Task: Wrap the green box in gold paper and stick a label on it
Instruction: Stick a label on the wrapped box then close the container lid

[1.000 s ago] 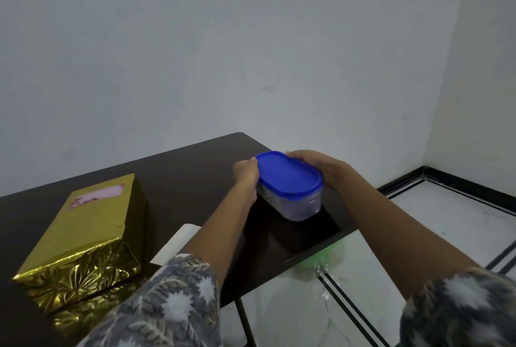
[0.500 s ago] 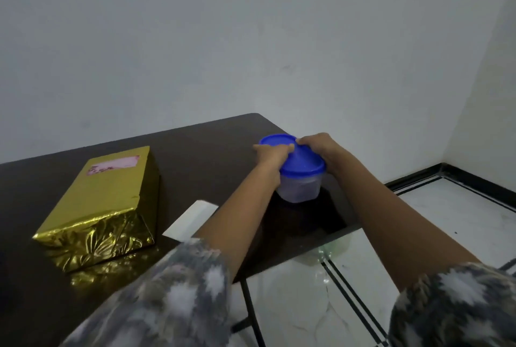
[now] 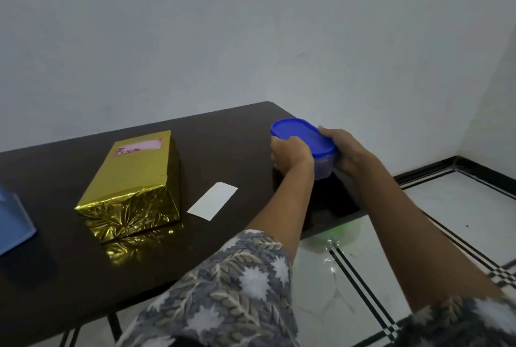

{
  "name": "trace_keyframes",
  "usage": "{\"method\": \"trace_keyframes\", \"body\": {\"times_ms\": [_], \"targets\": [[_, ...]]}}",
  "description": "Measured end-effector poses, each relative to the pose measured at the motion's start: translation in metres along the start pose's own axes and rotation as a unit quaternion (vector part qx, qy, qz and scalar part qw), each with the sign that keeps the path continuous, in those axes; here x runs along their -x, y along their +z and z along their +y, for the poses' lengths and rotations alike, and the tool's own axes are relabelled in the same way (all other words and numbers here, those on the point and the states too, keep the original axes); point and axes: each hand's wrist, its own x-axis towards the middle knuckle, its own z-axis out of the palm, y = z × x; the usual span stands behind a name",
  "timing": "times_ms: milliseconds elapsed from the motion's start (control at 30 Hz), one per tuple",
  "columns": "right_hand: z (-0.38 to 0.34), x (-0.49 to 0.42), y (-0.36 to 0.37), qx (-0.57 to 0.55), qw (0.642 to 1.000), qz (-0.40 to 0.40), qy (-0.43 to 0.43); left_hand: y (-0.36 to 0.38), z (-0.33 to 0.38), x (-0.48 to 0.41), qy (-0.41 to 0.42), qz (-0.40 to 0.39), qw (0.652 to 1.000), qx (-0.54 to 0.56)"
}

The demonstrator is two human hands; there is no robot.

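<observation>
The box wrapped in gold paper [image 3: 134,184] lies on the dark table [image 3: 223,139], left of centre, with a pink label [image 3: 139,146] stuck on its top at the far end. Far to its right, near the table's right end, stands a clear plastic container with a blue lid [image 3: 303,137]. My left hand [image 3: 290,158] grips the container's near left side. My right hand [image 3: 344,153] grips its right side, fingers curled over the lid's edge. Neither hand touches the gold box.
A white paper strip [image 3: 212,200] lies flat on the table between the gold box and the container. A light blue object [image 3: 12,221] is cut off at the left edge. The table's right end drops to a white tiled floor [image 3: 446,207].
The view has swung left, so the gold box and container sit further right in frame. Both hands stay on the blue-lidded container, with the left hand now lower on its side.
</observation>
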Motion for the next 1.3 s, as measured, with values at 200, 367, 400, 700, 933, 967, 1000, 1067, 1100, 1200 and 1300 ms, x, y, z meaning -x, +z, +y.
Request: {"method": "trace_keyframes", "body": {"times_ms": [200, 367, 400, 700, 933, 967, 1000, 1067, 1100, 1200, 1300], "targets": [[0.013, 0.01, 0.002, -0.011, 0.999, 0.029, -0.034, -0.007, 0.003, 0.009, -0.006, -0.05, 0.998, -0.026], [-0.001, 0.026, 0.025, 0.256, 0.937, 0.212, -0.109, -0.036, 0.02, 0.003, 0.038, -0.095, 0.991, 0.081], [-0.008, 0.038, 0.041, 0.276, 0.903, 0.265, -0.197, -0.051, 0.032, 0.005, 0.099, -0.082, 0.986, 0.109], [0.015, 0.148, 0.288, 0.079, 0.92, -0.267, -0.277, -0.356, 0.036, -0.023, 0.266, 0.423, 0.861, -0.097], [0.066, 0.158, 0.39, 0.043, 0.922, -0.385, -0.02, -0.423, 0.009, -0.074, 0.037, 0.322, 0.935, -0.143], [0.07, 0.159, 0.398, 0.041, 0.92, -0.39, -0.001, -0.432, 0.008, -0.075, 0.048, 0.317, 0.936, -0.146], [0.073, 0.158, 0.408, 0.05, 0.916, -0.397, 0.011, -0.442, 0.008, -0.076, 0.062, 0.317, 0.935, -0.147], [0.079, 0.165, 0.432, 0.062, 0.909, -0.41, 0.036, -0.471, 0.012, -0.073, 0.088, 0.321, 0.929, -0.16], [0.086, 0.173, 0.448, 0.062, 0.903, -0.422, 0.05, -0.494, 0.011, -0.069, 0.098, 0.322, 0.927, -0.163], [0.105, 0.196, 0.485, 0.057, 0.891, -0.445, 0.067, -0.55, 0.007, -0.059, 0.12, 0.302, 0.93, -0.17], [0.124, 0.224, 0.512, 0.041, 0.863, -0.497, 0.079, -0.602, 0.004, -0.051, 0.122, 0.31, 0.925, -0.182]]}}
